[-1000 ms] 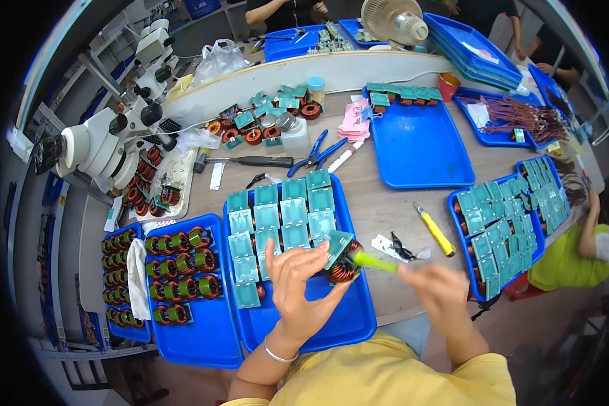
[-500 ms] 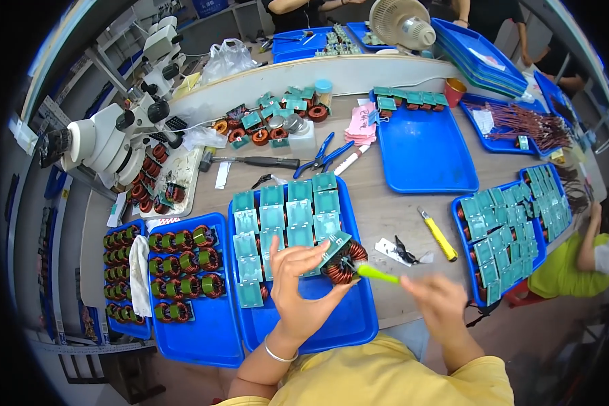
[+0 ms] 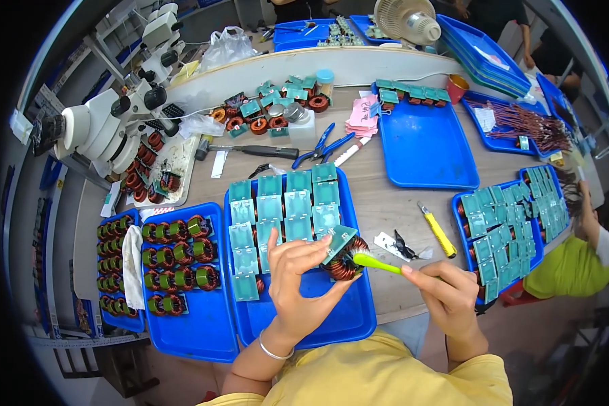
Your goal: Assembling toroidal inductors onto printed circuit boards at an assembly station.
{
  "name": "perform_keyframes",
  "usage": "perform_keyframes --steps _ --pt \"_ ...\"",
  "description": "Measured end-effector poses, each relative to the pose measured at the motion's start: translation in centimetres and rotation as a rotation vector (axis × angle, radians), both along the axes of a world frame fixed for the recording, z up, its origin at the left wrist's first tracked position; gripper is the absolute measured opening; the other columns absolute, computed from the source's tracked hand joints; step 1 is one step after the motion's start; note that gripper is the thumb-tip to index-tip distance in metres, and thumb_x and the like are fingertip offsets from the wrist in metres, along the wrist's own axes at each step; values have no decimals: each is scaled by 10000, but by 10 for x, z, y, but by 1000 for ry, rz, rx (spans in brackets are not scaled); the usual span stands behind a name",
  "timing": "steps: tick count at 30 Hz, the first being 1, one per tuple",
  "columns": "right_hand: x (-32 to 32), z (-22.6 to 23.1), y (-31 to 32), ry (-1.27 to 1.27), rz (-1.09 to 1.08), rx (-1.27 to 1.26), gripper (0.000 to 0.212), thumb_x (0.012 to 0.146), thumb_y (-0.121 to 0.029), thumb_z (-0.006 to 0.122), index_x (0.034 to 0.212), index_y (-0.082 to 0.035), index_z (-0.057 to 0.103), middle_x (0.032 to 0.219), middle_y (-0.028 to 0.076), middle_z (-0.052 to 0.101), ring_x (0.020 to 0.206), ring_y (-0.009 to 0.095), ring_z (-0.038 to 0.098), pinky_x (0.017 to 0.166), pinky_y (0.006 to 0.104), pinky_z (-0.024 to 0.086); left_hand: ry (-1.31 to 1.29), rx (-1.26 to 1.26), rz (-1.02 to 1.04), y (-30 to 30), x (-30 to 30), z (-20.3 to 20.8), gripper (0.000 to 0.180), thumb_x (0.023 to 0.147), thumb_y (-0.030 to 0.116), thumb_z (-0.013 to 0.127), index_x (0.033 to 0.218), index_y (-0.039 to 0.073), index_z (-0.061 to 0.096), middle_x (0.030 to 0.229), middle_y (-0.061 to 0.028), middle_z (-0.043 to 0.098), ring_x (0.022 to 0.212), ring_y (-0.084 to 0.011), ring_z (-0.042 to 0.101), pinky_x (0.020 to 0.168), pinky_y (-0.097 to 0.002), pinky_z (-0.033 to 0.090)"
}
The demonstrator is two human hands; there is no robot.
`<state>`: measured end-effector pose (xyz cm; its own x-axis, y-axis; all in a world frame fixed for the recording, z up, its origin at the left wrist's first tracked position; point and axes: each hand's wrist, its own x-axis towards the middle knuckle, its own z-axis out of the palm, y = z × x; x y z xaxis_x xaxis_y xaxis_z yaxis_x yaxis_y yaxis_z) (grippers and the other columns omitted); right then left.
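Workbench, blue trays, held coil, white microscope, beige fan, shelving

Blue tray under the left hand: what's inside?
Blue tray: rows of green boards facing up, copper windings peeking out at some edges. The left hand and the coil board it holds hide part; what lies under the boards is mostly covered.

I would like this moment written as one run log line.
left fingers: hold copper coil with teal board | right fingers: hold lime-green tool, tip near coil, contact unclear | below: blue tray with other boards
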<state>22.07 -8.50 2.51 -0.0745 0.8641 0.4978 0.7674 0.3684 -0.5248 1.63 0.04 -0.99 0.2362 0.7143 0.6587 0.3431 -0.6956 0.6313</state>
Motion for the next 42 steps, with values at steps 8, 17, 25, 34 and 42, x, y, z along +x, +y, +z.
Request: perform_keyframes --steps 8,17,25,34,42 --pt "-3 -1 -3 142 -50 127 427 604 97 581 996 -44 676 655 74 550 510 161 512 450 246 390 -114 -127 -120 2 -2 0 573 552 142 848 1003 78 500 1021 -82 634 921 -222 554 1016 -505 259" --pt "-9 -3 0 168 -18 44 413 611 99 582 986 -42 681 651 63 547 502 153 511 444 245 385 -99 -118 -127 -1 -5 4 584 528 159 852 995 79 512 954 -60 592 884 -205 534 1029 -523 222" --pt "-10 -5 2 144 -10 30 414 609 92 585 985 -50 684 648 64 543 507 158 517 446 245 391 -57 -87 -99 -2 -6 7 544 537 172 852 972 93 535 958 -55 621 863 -215 548 1012 -531 252" --pt "-10 14 -3 74 -32 -138 374 619 123 565 950 -10 679 623 75 530 523 141 509 464 227 355 26 -8 -40 -1 -5 8 515 550 158 842 966 89 549 979 -46 627 880 -215 542 1028 -511 237" --pt "-6 12 -5 273 8 -155 363 573 104 561 892 -4 696 590 77 534 473 136 493 437 231 353 -73 -92 -108 2 -6 8 497 576 137 827 985 96 546 1042 -49 630 946 -227 541 1035 -506 232"
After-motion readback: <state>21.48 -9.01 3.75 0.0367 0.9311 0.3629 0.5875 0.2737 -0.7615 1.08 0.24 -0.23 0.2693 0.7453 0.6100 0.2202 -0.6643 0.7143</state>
